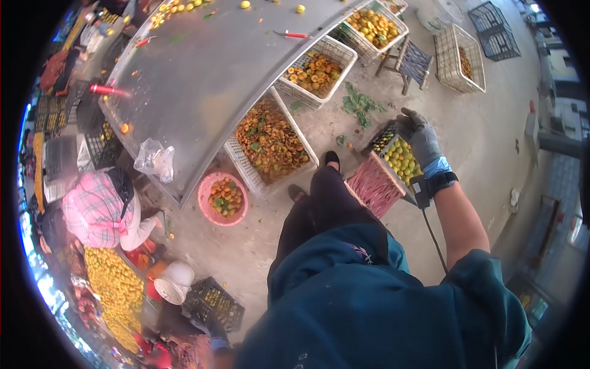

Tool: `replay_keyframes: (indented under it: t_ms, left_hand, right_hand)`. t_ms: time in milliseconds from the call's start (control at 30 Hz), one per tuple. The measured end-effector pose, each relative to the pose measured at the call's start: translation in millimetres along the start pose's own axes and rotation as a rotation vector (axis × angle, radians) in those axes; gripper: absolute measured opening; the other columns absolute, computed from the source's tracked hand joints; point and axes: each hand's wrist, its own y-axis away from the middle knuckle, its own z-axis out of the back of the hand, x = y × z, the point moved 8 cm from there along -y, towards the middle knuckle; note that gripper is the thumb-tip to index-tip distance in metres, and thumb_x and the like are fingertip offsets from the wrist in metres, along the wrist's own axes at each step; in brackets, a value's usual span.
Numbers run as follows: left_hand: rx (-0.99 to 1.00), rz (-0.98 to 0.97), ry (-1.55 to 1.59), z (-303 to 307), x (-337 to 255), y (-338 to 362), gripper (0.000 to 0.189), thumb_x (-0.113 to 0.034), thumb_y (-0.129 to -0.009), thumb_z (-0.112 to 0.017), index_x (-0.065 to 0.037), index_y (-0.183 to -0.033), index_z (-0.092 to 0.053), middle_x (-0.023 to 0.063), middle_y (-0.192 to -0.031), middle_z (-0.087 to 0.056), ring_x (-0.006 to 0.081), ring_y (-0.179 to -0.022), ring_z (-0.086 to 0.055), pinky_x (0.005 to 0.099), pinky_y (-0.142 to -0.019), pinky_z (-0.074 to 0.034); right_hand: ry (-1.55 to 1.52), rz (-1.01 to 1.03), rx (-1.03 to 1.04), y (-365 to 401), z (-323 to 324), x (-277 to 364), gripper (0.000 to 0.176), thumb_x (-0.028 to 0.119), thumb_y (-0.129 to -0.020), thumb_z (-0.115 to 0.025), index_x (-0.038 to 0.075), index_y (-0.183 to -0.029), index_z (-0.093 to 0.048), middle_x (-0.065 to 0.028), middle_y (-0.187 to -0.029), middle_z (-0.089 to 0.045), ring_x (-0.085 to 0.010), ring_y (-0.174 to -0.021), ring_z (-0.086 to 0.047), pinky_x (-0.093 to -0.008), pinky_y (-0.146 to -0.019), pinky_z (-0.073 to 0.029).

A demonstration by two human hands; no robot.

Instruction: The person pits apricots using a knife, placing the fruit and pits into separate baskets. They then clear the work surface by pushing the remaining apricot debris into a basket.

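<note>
My right hand [423, 138], in a grey glove with a blue cuff, is raised over a crate of yellow-green fruit [401, 161]. Its fingers are loosely bent and apart, and nothing shows in them. A stool with a woven pink seat [375, 184] stands beside that crate. At the lower edge, my left hand [215, 327], in a dark glove with a blue cuff, hangs near a black crate [212, 301] with some yellow fruit inside. Its fingers are too dim and blurred to make out.
A metal table [203, 74] bears red-handled knives [295, 35] and a plastic bag [155, 160]. White crates [249, 172] of cut fruit and a pink basin [204, 212] line its edge. A person in a plaid top [98, 209] sits left, near a white bucket [174, 283].
</note>
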Motion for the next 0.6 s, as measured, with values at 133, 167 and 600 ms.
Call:
replay_keyframes:
  t_ms: [133, 167, 600]
  left_hand:
    - [0.034, 0.016, -0.15, -5, -31, -13, 0.043, -0.037, -0.091, -0.052, -0.005, -0.12, -0.055, 0.0157, -0.109, -0.065, 0.031, -0.091, -0.064, 0.0431, -0.08, -0.052]
    - [0.046, 0.018, -0.187, -12, -37, -18, 0.043, -0.037, -0.091, -0.053, -0.005, -0.12, -0.055, 0.0159, -0.109, -0.065, 0.0312, -0.091, -0.064, 0.0432, -0.08, -0.052]
    - [-0.099, -0.344, -0.348, -190, -195, 25, 0.029, -0.023, -0.093, -0.052, 0.001, -0.107, -0.061, 0.0107, -0.087, -0.064, 0.0194, -0.071, -0.061, 0.0299, -0.064, -0.05]
  right_hand:
    - [0.009, 0.092, -0.019, 33, 38, 16, 0.037, 0.034, -0.1, -0.047, 0.008, -0.122, -0.06, -0.0091, -0.106, -0.067, -0.02, -0.093, -0.064, -0.034, -0.086, -0.051]
    - [0.011, 0.081, -0.055, 40, 53, 20, 0.037, 0.032, -0.1, -0.046, 0.008, -0.124, -0.059, -0.0085, -0.106, -0.065, -0.0191, -0.094, -0.062, -0.0327, -0.088, -0.05]
    - [-0.585, 0.115, 0.071, 68, 139, 32, 0.042, 0.025, -0.102, -0.035, 0.005, -0.138, -0.043, -0.0071, -0.127, -0.056, -0.0208, -0.113, -0.056, -0.0364, -0.102, -0.042]
